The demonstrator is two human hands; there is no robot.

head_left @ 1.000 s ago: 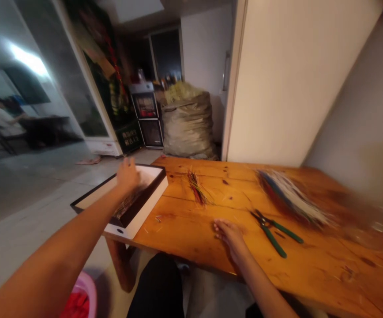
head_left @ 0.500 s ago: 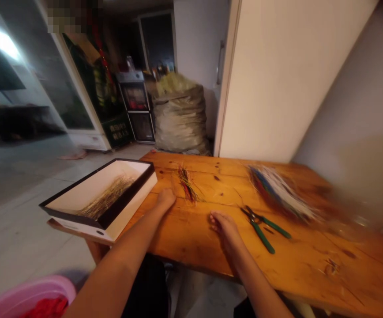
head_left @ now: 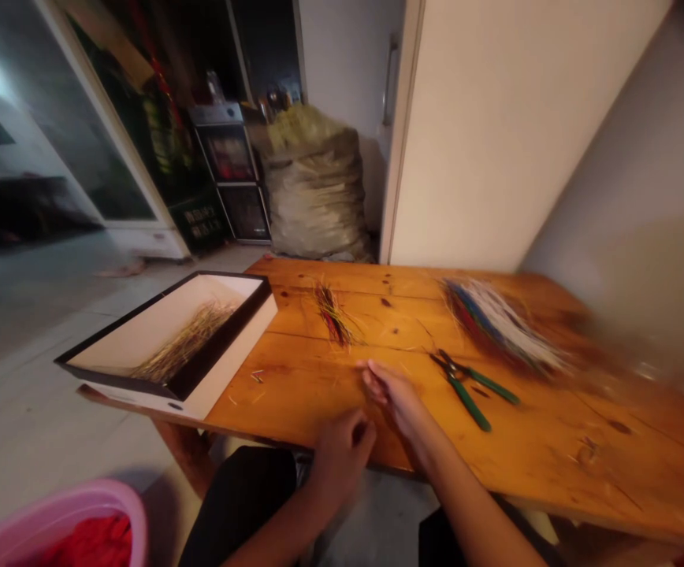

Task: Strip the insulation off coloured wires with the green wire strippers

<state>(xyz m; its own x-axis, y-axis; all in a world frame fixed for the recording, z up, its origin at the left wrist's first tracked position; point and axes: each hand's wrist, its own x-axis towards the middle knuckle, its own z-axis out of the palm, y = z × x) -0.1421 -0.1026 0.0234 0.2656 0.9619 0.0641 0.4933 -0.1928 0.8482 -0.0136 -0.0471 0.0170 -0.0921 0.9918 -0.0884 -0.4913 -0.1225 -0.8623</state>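
My left hand (head_left: 343, 449) is over the table's front edge, blurred, its fingers curled round toward the thumb. Just beyond it and to the right, my right hand (head_left: 390, 391) is closed in a pinch low over the wood. Whatever either hand holds, if anything, is too small or hidden to make out. Past my right hand lies a small bundle of thin coloured wires (head_left: 333, 316). Green-handled pliers (head_left: 466, 386) rest on the right with their jaws pointing away. Farther right lies a larger bundle of white, blue and red wires (head_left: 499, 324).
A black-rimmed white box (head_left: 239, 358) with thin straw-coloured strands (head_left: 185, 340) stands on the left of the wooden table (head_left: 295, 378). Small clippings (head_left: 257, 376) lie beside it. On the floor are a pink basin (head_left: 135, 516) with red stuff and a bulging sack (head_left: 315, 197).
My left hand has moved from beside the box back toward me and right, close to my right hand. The right hand has barely moved. The view has shifted slightly.
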